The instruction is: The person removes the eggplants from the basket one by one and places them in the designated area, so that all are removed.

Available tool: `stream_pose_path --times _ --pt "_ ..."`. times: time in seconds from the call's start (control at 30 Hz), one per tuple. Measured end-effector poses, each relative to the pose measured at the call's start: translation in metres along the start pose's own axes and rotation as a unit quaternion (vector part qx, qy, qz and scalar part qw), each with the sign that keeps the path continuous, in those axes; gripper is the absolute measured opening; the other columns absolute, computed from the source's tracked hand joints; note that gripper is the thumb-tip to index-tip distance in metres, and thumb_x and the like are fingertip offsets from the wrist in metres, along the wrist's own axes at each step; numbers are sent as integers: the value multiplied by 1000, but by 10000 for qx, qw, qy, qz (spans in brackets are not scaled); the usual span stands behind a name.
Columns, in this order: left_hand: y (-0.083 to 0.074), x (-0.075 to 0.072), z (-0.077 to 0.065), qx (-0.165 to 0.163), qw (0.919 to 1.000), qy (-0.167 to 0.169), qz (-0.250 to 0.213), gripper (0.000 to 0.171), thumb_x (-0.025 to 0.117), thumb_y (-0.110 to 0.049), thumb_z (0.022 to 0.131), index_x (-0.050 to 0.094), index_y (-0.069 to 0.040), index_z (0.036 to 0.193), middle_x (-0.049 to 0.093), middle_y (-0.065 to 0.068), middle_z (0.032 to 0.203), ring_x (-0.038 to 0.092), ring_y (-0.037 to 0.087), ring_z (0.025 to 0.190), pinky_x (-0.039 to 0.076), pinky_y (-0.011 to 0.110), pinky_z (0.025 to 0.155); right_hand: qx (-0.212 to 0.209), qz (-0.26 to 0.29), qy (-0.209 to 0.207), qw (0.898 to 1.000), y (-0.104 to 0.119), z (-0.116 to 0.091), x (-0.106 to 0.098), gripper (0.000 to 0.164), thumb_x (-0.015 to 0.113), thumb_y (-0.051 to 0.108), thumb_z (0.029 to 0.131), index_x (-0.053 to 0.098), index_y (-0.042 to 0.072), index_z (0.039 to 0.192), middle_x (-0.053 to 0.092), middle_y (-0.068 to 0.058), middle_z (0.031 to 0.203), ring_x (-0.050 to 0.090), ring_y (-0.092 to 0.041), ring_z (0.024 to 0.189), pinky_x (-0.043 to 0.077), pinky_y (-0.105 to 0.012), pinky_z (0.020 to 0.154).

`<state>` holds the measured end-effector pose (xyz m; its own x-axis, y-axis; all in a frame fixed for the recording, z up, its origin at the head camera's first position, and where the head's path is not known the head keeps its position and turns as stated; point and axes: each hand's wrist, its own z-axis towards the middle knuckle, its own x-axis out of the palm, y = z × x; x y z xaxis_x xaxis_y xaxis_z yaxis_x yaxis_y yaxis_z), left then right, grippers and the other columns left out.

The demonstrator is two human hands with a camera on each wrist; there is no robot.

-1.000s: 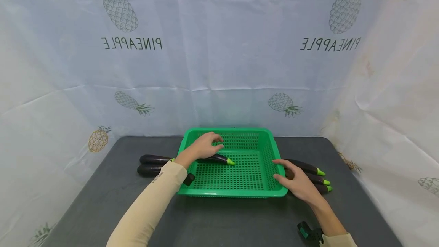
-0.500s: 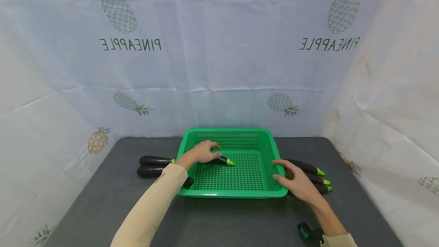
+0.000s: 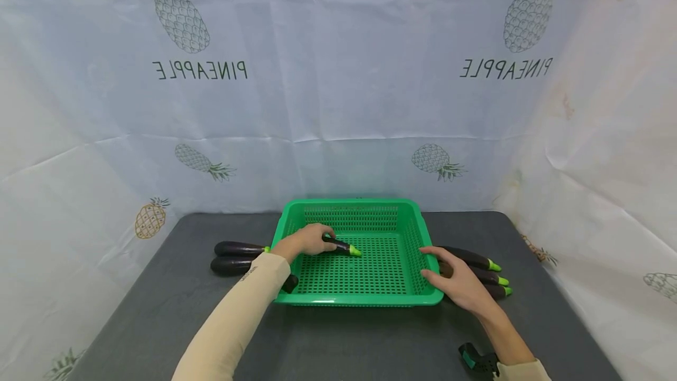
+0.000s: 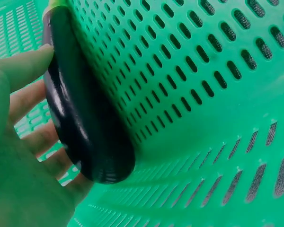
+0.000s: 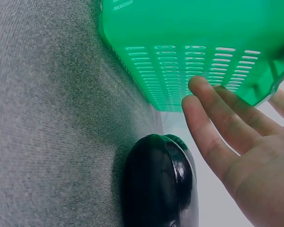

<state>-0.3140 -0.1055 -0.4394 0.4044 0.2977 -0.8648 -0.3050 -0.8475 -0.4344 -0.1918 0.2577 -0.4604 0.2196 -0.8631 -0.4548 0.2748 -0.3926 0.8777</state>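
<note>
A green plastic basket (image 3: 359, 299) with slotted walls stands on the dark table. Inside it lies a dark eggplant (image 3: 342, 246) with a green stem end pointing right. My left hand (image 3: 313, 239) reaches over the left rim and grips this eggplant; in the left wrist view the thumb (image 4: 31, 64) lies on one side and the fingers pass behind it. At the right rim, my right hand (image 3: 461, 284) holds the basket, thumb and forefinger over the edge. Several fingers (image 5: 222, 113) extend along the outside of the wall in the right wrist view.
Two eggplants (image 3: 233, 265) lie left of the basket, partly behind the left forearm. To its right, three more eggplants (image 3: 472, 256) lie side by side, partly hidden by the right hand. A pineapple-print cloth (image 3: 359, 104) hangs behind the table (image 3: 344, 346).
My left hand has come down from above the basket onto the eggplant inside and now grips it. The right hand has stayed at the rim, and the basket has not moved.
</note>
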Motion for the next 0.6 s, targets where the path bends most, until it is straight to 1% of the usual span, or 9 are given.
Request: stream_pose_path --times 0.1,0.2,0.3,0.37,0.43,0.53,0.6 --pt "-1 -1 -1 30 10000 19 -92 35 66 -30 102 65 -13 133 62 11 131 61 29 118 52 46 93 32 -22 8 10000 0 0 0 52 66 24 102 49 7 148 46 -25 147 65 -16 94 52 -31 72" --pt "-1 -2 -2 112 9997 -5 -196 32 65 -27 102 66 -13 132 64 8 121 62 24 105 53 43 86 66 -29 7 10000 -1 0 0 52 66 24 101 49 7 148 47 -24 147 65 -17 93 52 -31 72" --pt "-2 -3 -2 193 9995 -38 -244 29 64 -25 103 67 -14 130 64 7 114 62 21 98 52 42 83 123 -47 -19 9999 -1 1 0 52 67 26 101 50 9 148 46 -23 148 65 -17 95 52 -31 73" --pt "-3 -4 -2 189 9995 -27 -247 30 64 -25 103 67 -14 130 63 7 115 62 22 100 52 43 84 74 -35 -7 10000 -1 1 0 52 66 25 101 49 7 148 45 -25 148 65 -18 95 52 -32 72" --pt "-4 -3 -3 146 9996 18 -235 31 65 -26 103 66 -14 131 63 9 120 62 25 107 53 44 88 79 -18 -14 10000 0 1 0 52 66 24 101 49 8 148 45 -25 148 65 -18 94 52 -31 72" --pt "-5 -2 -4 75 9996 71 -261 34 65 -27 102 65 -14 133 63 11 124 61 28 112 52 45 90 40 49 5 10000 1 0 0 52 66 23 101 49 7 147 45 -26 148 64 -19 93 51 -31 71" --pt "-5 -2 -4 63 9995 90 -292 34 66 -27 102 65 -13 133 63 11 125 61 29 114 52 46 91 37 69 12 10000 1 0 0 52 66 23 101 49 7 147 45 -26 148 65 -19 95 52 -31 71"
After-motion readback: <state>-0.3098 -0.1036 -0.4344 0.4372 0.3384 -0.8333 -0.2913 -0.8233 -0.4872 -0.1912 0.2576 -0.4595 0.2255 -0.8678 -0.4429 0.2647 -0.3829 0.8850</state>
